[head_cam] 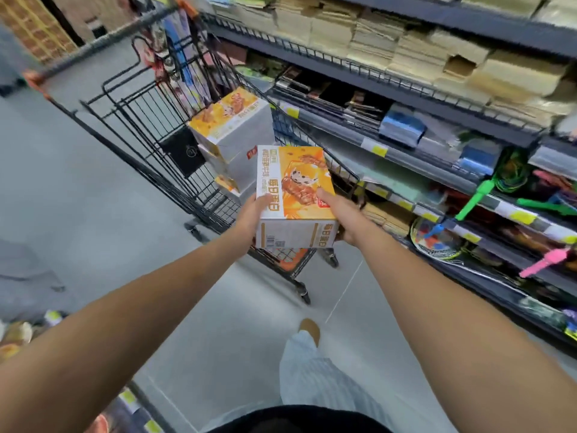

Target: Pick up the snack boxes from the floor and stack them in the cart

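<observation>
An orange-and-white snack box (293, 189) is held in the air between both my hands, just over the near end of the black wire cart (146, 132). My left hand (254, 214) grips its left side and my right hand (338, 214) grips its right side and underside. Inside the cart stands a stack of similar snack boxes (232, 126), the top one tilted. Another orange box (288, 257) shows through the cart's lower rack, partly hidden by the held box.
Store shelves (406, 98) with packaged goods, rackets and toys run along the right, close to the cart. Grey floor (78, 198) stretches to the left. A shelf edge with goods (18, 335) sits at lower left. My leg and shoe (309, 331) are below the box.
</observation>
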Demonstrator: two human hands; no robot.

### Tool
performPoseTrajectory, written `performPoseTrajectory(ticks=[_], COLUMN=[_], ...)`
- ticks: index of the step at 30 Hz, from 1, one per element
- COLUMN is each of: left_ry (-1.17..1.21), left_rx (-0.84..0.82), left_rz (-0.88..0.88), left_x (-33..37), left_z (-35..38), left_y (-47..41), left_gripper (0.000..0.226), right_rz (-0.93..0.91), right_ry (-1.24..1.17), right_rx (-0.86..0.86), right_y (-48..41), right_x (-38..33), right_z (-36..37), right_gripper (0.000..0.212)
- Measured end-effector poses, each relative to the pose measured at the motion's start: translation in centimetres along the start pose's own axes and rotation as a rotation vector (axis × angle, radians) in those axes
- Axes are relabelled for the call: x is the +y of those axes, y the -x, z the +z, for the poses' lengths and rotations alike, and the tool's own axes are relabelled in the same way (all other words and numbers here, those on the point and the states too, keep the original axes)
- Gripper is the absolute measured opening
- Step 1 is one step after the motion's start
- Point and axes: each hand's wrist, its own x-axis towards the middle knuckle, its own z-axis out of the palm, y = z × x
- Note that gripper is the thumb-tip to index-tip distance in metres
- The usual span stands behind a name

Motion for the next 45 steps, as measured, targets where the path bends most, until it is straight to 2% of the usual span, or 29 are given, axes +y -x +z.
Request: performPoseTrajectory(ticks=[3, 8, 11, 14, 18, 21, 25, 26, 30, 34, 35, 40, 45], left_ry=[0.019, 0.111, 0.162, 0.208, 0.221, 0.252, 0.233, 0.218, 0.141, 0.016, -0.025, -0.099, -0.084], left_rx=[0.048, 0.17, 0.205, 0.231, 0.277, 0.298, 0.312, 0.333, 0.31, 0.258, 0.274, 0.226, 0.204], left_rz=[-0.012, -0.05, -0.091, -0.122, -0.116, -0.125, -0.114, -0.123, -0.141, -0.18, -0.192, -0.174, -0.14], left_x=[3.0, 6.8, 8.7, 10.0, 11.0, 12.1, 11.8, 11.4, 15.0, 18.2, 18.4, 18.1, 18.1], left_z=[-1.4, -3.8, -5.4, -7.3, -9.5, -10.9, -14.8, -15.3, -17.8, -19.6, -20.2, -22.0, -22.3], left_y=[-2.8, -6.5, -8.5, -11.1, -14.4, -17.0, -25.5, -27.3, -31.4, -34.5, -35.6, -39.1, -39.1], left_gripper=[0.038, 0.032, 0.026, 0.024, 0.048, 0.05, 0.098, 0.102, 0.097, 0.085, 0.081, 0.074, 0.051], right_rz=[0.002, 0.008, 0.008, -0.01, 0.006, 0.047, 0.095, 0.086, 0.085, 0.091, 0.09, 0.067, 0.081], right_ry=[0.005, 0.008, -0.011, -0.059, -0.103, -0.163, -0.265, -0.264, -0.322, -0.345, -0.351, -0.324, -0.297], right_rx=[-0.046, -0.138, -0.138, -0.13, -0.121, -0.128, -0.046, -0.039, 0.031, 0.097, 0.105, 0.185, 0.215], right_y=[-4.0, -8.9, -11.6, -13.8, -16.6, -18.9, -22.3, -22.7, -25.5, -28.2, -28.9, -30.9, -31.0], right_x=[-3.5, -8.9, -11.0, -13.0, -15.2, -16.2, -17.1, -17.3, -19.4, -19.7, -19.4, -19.4, -19.5], right_z=[1.5, 4.3, 6.2, 8.1, 10.6, 12.9, 16.2, 16.8, 20.7, 23.3, 23.9, 25.9, 25.8], right_gripper=[0.056, 0.05, 0.063, 0.049, 0.038, 0.05, 0.053, 0.053, 0.046, 0.083, 0.085, 0.081, 0.078])
